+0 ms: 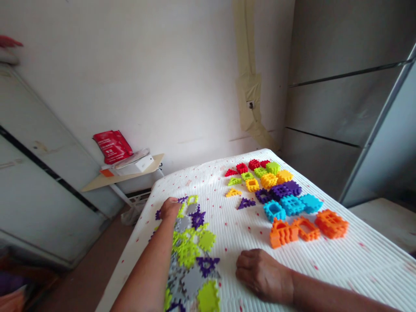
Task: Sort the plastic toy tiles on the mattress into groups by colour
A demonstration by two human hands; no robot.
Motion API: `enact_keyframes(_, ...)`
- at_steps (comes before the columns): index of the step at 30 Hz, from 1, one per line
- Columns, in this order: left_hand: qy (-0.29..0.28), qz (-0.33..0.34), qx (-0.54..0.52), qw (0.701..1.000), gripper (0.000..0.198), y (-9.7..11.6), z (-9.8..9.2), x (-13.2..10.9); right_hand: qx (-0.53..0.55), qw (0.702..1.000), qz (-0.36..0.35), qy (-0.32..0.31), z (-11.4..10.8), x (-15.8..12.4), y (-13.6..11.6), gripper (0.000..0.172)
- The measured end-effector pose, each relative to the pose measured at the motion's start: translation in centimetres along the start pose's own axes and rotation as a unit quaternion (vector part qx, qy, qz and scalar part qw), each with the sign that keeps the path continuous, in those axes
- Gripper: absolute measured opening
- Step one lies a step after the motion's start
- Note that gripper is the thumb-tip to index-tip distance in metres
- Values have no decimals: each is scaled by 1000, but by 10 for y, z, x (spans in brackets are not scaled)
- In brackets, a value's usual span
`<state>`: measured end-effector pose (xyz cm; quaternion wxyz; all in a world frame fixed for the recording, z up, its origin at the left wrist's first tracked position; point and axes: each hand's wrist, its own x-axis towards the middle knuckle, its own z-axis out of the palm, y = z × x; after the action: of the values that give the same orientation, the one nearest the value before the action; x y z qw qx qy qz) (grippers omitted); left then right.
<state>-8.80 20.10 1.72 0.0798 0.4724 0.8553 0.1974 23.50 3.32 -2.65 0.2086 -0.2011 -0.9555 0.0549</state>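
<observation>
My left hand (170, 208) reaches to the far left end of a loose spread of flat toothed pieces, its fingers bent down at a purple piece (182, 199); what they hold, if anything, is hidden. Lime pieces (188, 253), grey pieces (193, 281) and purple pieces (208, 265) lie mixed beside and below my left forearm. My right hand (256, 271) rests on the white ribbed cover with its fingers curled in. Right of centre stand sorted groups: red (254, 164), green (273, 167), yellow (269, 180), purple (281, 190), blue (292, 204) and orange (331, 224).
The white cover (224, 225) with red dots spans the table. A small side table (156, 162) at the left bears a white box (144, 162) and a red packet (113, 146). A grey cabinet (331, 108) stands at the right, and a wall socket (250, 104) is behind.
</observation>
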Motion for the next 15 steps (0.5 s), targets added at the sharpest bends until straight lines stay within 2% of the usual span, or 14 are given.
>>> enact_keyframes(4, 42, 40, -22, 998, 29, 8, -3, -6, -2, 1000, -2, -1, -2, 1, 0, 20)
enact_keyframes(8, 49, 124, -65, 989, 29, 32, -2, -19, -9, 1000, -6, -7, -3, 1, 0, 20)
enact_keyframes(11, 24, 203, -112, 972, 27, 61, 8, -43, -17, 1000, -10, -8, -1, 1, 1, 19)
enact_keyframes(15, -26, 311, -151, 938, 23, 102, 28, -91, -32, 999, -12, -3, 1, 0, 1, 20)
